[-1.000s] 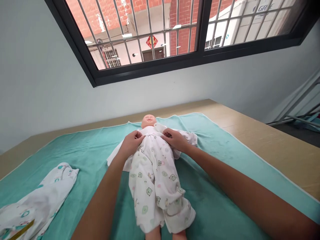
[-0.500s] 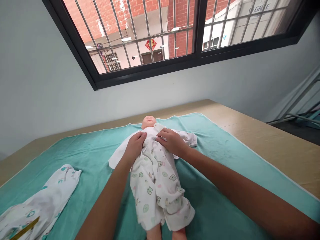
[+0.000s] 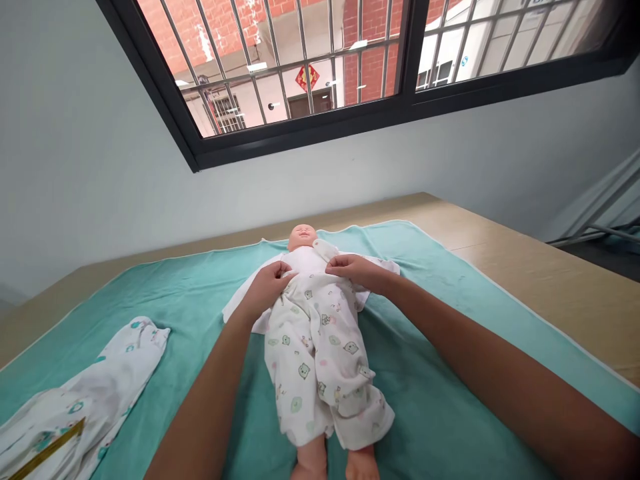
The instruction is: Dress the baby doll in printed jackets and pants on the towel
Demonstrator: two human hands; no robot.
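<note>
A baby doll (image 3: 303, 237) lies on its back, head away from me and bare feet toward me. It wears white printed pants (image 3: 305, 347) pulled up to its middle and a white top (image 3: 305, 260) with spread sleeves. At the left of the waistband, my left hand (image 3: 270, 287) is closed, pinching the pants' edge. My right hand (image 3: 357, 272) is pinched on the waistband's right side. Both hands rest against the doll's belly, and the waistband stretches between them.
A green cloth (image 3: 190, 360) covers much of the wooden table (image 3: 510, 260). To the left lies a folded white printed garment (image 3: 95, 387) with a golden strip (image 3: 50, 450) on it. Behind the table are a wall (image 3: 320, 180) and a barred window (image 3: 295, 67).
My right hand has shifted right along the waistband, away from my left hand. The waistband is now spread wider and flatter across the belly. The camera view has tilted slightly.
</note>
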